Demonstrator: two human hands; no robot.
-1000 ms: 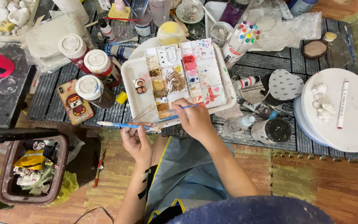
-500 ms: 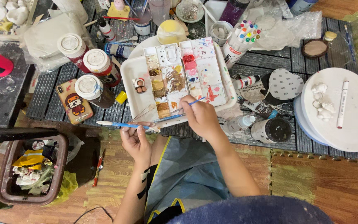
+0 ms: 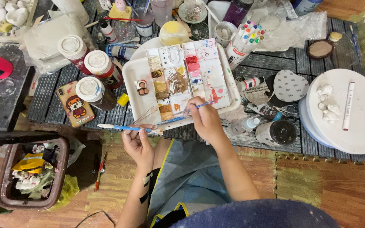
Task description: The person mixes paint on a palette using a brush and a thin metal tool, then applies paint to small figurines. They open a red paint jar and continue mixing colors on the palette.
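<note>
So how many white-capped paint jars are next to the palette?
3, all left of the palette: one farthest back, one in the middle, one nearest, beside the phone. Clutter farther back may hide more.

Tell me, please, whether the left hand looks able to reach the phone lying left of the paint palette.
Probably yes. The phone lies flat near the table's front edge, up and left of the left hand, with nothing between them; but that hand already holds a blue-handled brush.
</note>
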